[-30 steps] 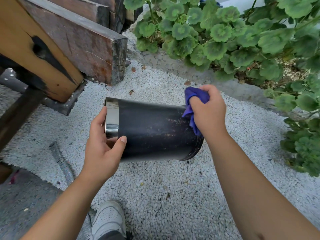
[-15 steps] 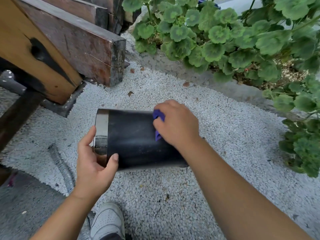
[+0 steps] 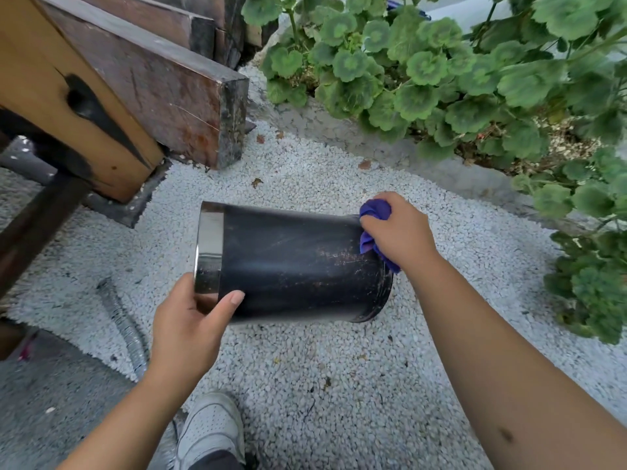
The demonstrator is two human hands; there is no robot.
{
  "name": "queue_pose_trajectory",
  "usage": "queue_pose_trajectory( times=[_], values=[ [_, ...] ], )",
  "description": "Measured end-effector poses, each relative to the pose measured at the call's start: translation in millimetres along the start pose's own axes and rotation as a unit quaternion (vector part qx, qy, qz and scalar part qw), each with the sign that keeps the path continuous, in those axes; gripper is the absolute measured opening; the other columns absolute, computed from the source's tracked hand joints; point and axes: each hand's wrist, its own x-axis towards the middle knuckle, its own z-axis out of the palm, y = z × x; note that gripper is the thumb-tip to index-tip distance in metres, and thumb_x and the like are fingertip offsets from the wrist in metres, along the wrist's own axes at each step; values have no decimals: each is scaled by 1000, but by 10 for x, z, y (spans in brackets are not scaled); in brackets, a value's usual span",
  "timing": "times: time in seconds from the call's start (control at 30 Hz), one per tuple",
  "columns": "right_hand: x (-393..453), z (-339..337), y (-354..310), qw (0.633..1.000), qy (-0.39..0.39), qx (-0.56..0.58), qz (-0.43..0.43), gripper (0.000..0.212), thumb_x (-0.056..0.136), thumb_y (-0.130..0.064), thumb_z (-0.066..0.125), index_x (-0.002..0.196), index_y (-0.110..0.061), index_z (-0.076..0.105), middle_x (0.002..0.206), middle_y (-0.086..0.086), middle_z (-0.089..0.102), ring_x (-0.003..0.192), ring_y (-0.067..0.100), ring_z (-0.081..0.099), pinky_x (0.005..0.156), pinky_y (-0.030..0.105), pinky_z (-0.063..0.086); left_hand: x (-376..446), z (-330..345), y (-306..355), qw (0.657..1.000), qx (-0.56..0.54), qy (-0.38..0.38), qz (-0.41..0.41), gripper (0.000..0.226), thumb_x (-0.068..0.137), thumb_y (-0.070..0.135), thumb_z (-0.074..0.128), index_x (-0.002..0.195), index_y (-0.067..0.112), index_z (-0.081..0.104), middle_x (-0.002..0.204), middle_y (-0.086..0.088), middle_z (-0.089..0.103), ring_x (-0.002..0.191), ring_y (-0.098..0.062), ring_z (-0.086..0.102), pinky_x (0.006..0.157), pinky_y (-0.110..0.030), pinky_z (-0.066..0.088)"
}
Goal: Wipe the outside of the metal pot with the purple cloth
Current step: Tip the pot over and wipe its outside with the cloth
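STEP: wiping underway | metal pot (image 3: 298,262) held on its side above gravel (image 3: 305,368) | left hand (image 3: 193,320) grips its shiny rim | right hand (image 3: 397,228) clutches bunched purple cloth (image 3: 375,212) against base end | NEXT: likely sweep cloth toward rim, rotate pot.

Illumination: soft, even daylight with no hard shadows. A faint shadow lies under the metal pot (image 3: 298,266); its polished rim band shows a bright reflection. Focus is sharp at centre. Wide-angle distortion bends the wooden beams (image 3: 163,86) and blurs edge foliage (image 3: 576,35).
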Motion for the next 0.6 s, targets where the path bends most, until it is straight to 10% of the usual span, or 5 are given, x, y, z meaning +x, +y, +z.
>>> queue_pose_trajectory(
  times=[0.2, 0.3, 0.43, 0.6],
  values=[
    [88, -248, 174, 899, -26, 382, 211, 18, 83, -16, 66, 100, -19, 60, 93, 11, 63, 68, 21, 61, 61, 35, 49, 567, -147, 766, 995, 33, -17, 87, 21, 76, 37, 74, 72, 36, 54, 66, 28, 62, 65, 15, 56, 52, -5, 37],
    [143, -229, 169, 863, -2, 458, 212, 23, 82, -15, 64, 104, -18, 58, 92, 10, 63, 60, 17, 63, 57, 31, 50, 1117, -225, 1094, 985, 108, -52, 125, 34, 73, 53, 67, 80, 20, 58, 72, 9, 62, 67, -5, 56, 55, -24, 41],
    [69, -12, 247, 972, 5, 203, 120, 17, 80, -24, 61, 96, -31, 63, 87, -2, 68, 69, 13, 63, 61, 28, 48, 1533, 97, 1206, 959, 226, -111, 132, 47, 87, 47, 67, 76, 12, 37, 70, -1, 42, 69, -27, 44, 54, -37, 24],
    [-70, 69, 432, 981, 68, 149, 103, 18, 83, -29, 56, 96, -40, 62, 81, -19, 64, 69, -7, 59, 52, 11, 38, 1537, 464, 1261, 952, 223, -111, 178, 45, 88, 48, 65, 85, 12, 38, 67, 2, 38, 71, -30, 44, 51, -35, 25]
  ],
)
